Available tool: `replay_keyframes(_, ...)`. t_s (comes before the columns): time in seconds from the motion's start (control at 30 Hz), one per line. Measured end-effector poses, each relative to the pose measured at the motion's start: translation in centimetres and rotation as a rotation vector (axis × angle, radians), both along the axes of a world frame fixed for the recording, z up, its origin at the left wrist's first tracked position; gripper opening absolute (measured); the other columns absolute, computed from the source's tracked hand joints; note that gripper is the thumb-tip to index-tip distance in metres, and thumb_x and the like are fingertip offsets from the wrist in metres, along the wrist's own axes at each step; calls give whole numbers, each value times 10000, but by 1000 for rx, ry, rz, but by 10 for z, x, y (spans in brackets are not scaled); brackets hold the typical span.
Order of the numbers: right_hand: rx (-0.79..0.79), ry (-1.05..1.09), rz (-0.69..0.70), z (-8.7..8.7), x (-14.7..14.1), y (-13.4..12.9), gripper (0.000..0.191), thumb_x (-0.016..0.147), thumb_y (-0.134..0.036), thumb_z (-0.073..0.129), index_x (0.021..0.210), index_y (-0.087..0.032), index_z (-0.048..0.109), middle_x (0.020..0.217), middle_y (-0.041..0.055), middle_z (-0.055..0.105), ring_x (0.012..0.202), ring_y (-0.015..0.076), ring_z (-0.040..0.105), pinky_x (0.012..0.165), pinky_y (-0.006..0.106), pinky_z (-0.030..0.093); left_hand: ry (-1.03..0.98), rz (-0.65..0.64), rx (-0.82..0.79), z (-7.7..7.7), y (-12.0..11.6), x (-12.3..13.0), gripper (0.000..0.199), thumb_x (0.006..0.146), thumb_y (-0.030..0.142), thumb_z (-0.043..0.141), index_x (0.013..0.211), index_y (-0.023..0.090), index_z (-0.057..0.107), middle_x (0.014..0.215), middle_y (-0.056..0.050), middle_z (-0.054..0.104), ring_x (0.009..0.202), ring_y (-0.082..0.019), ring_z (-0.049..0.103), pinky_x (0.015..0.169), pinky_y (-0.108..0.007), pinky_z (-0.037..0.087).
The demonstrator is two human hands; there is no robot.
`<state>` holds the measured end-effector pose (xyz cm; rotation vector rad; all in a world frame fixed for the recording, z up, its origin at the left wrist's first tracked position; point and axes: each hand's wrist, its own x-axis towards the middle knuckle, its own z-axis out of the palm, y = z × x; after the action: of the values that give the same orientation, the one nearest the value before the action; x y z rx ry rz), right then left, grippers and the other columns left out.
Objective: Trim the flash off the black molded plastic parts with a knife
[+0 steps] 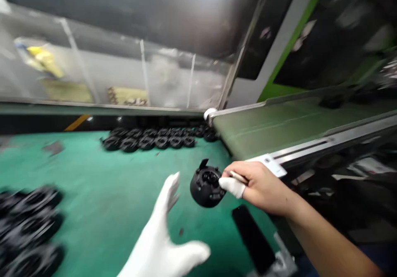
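Observation:
A round black plastic housing (207, 188) with an upright tab hangs above the green mat, its open inner side facing up. My right hand (252, 184) grips its right edge; a white cover sits on the thumb, and a thin pale tool-like piece shows between the fingers. Left of the housing, my left hand (164, 235) in a white glove is apart from it, thumb and fingers spread with nothing between them. Beneath my right hand lies a black phone-like slab (252, 235) on the mat.
Rows of similar black housings (149, 140) stand at the mat's back edge, and blurred stacked ones (31, 223) at the left. A green conveyor belt (279, 124) with metal rails runs off to the right. Behind is a clear-panelled barrier (167, 78). A metal bracket (283, 260) sits lower right.

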<state>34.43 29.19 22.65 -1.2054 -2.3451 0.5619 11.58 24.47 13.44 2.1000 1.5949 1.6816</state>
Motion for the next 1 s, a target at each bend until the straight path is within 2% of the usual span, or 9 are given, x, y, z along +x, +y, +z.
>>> replay_keyframes(0.07,-128,154,104,-35,-35,-43,182,948,-375,595,934,-236,712,826,12,664,706,148,573,656,266,445,-65,-159,-270,-10,-43,-15,940,698,290,857,1488,297,348,1278,-80,648,1056,-242,698,830,-324,628)
replay_keyframes(0.1,-209,259,78,-55,-47,-60,177,931,-368,627,1033,-250,710,875,23,670,724,157,579,655,272,452,-155,-233,-393,-16,-60,-20,1020,660,227,869,1504,299,301,1297,-82,635,1075,-245,697,869,-329,623)
replay_keyframes(0.17,-392,517,-106,-99,-63,-88,362,894,-387,681,1234,-271,646,916,38,661,686,156,559,586,271,443,-346,-276,-544,-29,-84,-31,1030,644,167,855,1491,283,279,1355,-100,580,1171,-265,653,998,-389,574)
replay_keyframes(0.27,-630,813,-433,-168,-75,-119,483,895,-473,657,1311,-238,583,834,19,614,509,96,408,443,244,324,-444,-212,-592,-42,-110,-48,1005,645,190,845,1472,262,279,1413,-100,506,1296,-275,554,1130,-438,464)
replay_keyframes(0.33,-775,791,-524,-206,-81,-134,498,874,-520,664,1262,-212,611,788,4,597,481,79,354,429,234,274,-455,-208,-588,-44,-122,-58,1001,650,193,839,1472,268,272,1419,-81,493,1318,-260,526,1163,-422,428)
replay_keyframes(0.4,-856,726,-539,-232,-85,-145,518,835,-529,702,1214,-183,635,753,3,597,481,83,359,430,233,266,-471,-217,-583,-43,-131,-66,990,658,194,834,1469,272,273,1418,-68,488,1308,-246,529,1168,-403,423)
replay_keyframes(0.5,-901,680,-529,-246,-88,-150,523,812,-517,716,1206,-184,626,733,-8,591,467,87,352,423,234,260,-496,-237,-578,-41,-139,-75,984,667,185,824,1473,272,266,1417,-63,485,1271,-235,558,1152,-388,443)
replay_keyframes(0.77,-931,599,-508,-245,-87,-144,468,810,-330,676,1248,-193,589,656,-47,532,456,83,317,424,221,236,-374,-240,-496,-50,-147,-90,1021,661,273,844,1489,264,246,1404,-88,511,1269,-277,566,1149,-444,448)
replay_keyframes(1.0,-914,569,-529,-240,-92,-146,476,858,-446,669,1248,-185,592,638,-47,526,445,74,296,422,220,209,-218,-264,-392,-57,-157,-92,1061,729,252,787,1548,227,111,1415,-143,503,1272,-295,566,1149,-479,431)
